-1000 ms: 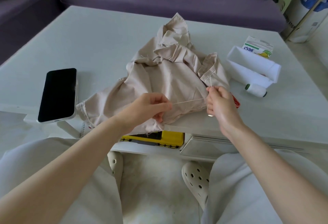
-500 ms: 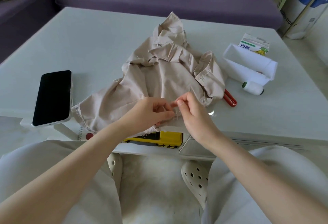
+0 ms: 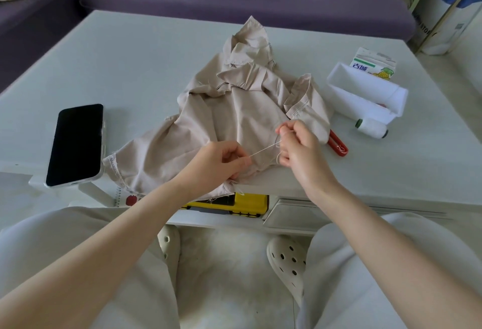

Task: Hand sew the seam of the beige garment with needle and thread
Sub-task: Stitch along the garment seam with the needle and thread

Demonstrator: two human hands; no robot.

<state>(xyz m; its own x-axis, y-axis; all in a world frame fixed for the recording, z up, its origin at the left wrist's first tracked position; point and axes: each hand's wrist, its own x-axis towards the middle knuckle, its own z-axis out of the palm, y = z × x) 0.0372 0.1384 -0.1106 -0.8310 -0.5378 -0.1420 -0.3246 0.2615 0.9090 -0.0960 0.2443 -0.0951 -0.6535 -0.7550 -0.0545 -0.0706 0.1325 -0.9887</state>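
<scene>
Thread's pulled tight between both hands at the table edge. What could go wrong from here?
1. The thread runs taut from the left hand to the right hand; a harder pull could snap it or pucker the seam.
2. The beige garment overhangs the table's near edge, so it might slide off.
3. The red snips lie against the garment's edge and could snag it.
</scene>
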